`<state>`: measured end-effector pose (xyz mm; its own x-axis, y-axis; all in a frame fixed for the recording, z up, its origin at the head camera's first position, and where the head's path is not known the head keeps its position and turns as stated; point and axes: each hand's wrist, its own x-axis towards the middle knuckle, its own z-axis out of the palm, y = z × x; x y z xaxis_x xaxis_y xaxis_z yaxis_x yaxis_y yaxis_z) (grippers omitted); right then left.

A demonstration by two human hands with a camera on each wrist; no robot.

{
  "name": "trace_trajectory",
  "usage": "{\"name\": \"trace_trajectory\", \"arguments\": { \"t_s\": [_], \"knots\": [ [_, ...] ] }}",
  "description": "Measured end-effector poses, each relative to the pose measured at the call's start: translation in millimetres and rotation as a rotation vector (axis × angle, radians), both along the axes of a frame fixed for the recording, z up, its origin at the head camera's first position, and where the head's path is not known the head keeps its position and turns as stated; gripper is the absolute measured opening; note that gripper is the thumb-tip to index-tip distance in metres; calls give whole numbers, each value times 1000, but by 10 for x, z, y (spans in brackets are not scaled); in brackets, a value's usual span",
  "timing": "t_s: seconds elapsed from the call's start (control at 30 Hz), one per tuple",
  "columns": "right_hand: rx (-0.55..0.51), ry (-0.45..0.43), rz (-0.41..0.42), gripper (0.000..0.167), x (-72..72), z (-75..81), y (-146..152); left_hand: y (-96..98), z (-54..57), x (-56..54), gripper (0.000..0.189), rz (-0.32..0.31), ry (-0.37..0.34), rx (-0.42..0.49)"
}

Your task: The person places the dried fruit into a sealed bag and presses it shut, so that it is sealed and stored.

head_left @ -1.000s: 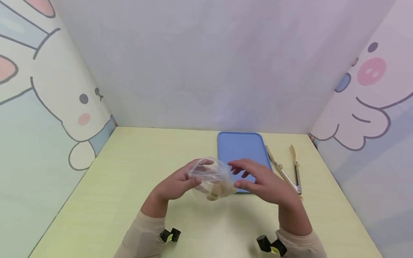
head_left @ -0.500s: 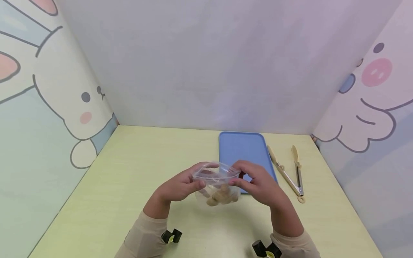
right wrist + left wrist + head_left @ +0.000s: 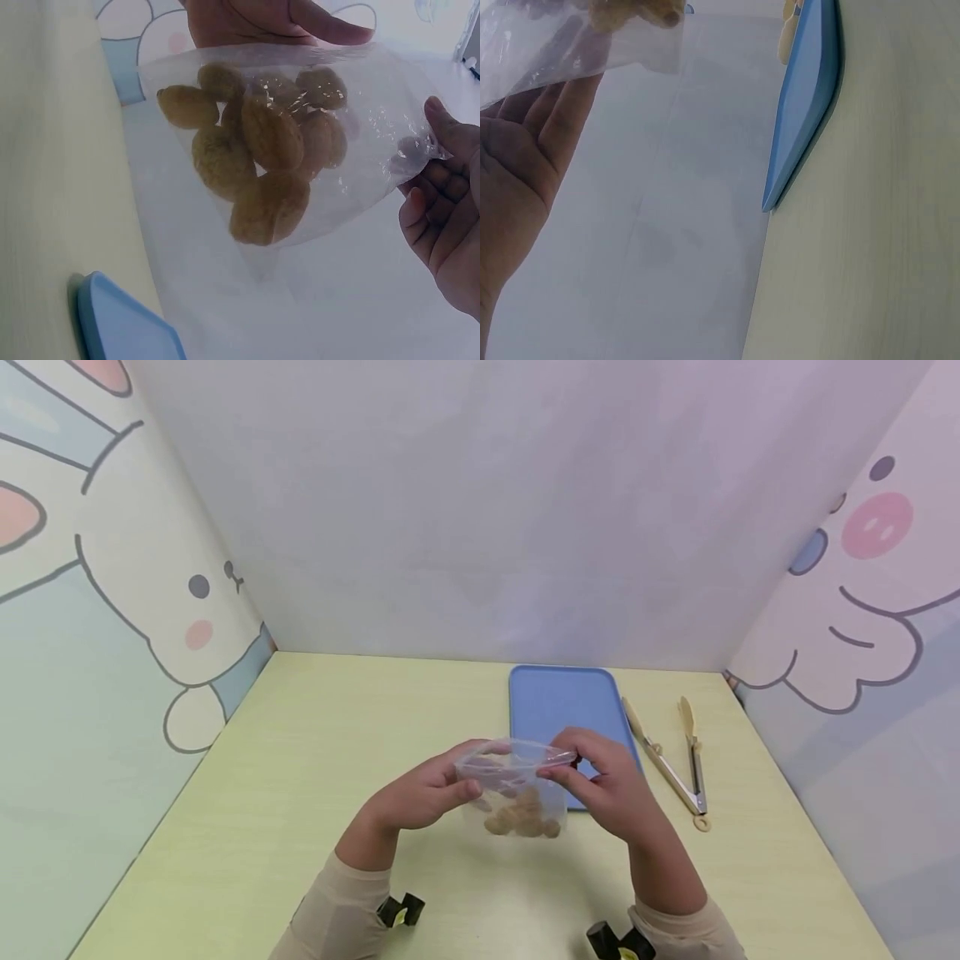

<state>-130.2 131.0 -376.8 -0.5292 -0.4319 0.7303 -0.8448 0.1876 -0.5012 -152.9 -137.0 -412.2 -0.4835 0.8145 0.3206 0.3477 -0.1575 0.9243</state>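
A clear plastic zip bag (image 3: 498, 770) hangs above the table between my hands, its mouth upward. Several brown, oval, wrinkled pieces that look like nuts or dried fruit (image 3: 271, 135) lie in its lower part. My left hand (image 3: 426, 792) holds the bag's left side, thumb in front and fingers behind; in the left wrist view its fingers (image 3: 566, 124) stretch along the plastic. The top right corner of the bag is pinched between thumb and fingers of my right hand (image 3: 609, 787). The right wrist view shows the plastic gathered at that pinch.
Behind the right hand a blue tray (image 3: 562, 697) lies on the pale yellow table (image 3: 360, 718). To its right, metal tongs (image 3: 678, 785) with beige tips lie spread in a V. Walls with cartoon animals enclose the table's back and sides.
My right hand has come in from the right and taken hold of the bag's top right corner, then drawn it slightly rightward. The left hand has stayed on the bag, shifting a little right.
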Motion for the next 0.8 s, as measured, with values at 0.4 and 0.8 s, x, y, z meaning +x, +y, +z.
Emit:
{"name": "trace_trajectory", "arguments": {
  "t_s": [0.4,0.8],
  "knots": [
    [-398,-149,47,5,73,136,95,97,-163,14,23,76,28,-419],
    [-361,-215,83,19,38,200,349,51,-143,2,16,83,31,-411]
  ]
}}
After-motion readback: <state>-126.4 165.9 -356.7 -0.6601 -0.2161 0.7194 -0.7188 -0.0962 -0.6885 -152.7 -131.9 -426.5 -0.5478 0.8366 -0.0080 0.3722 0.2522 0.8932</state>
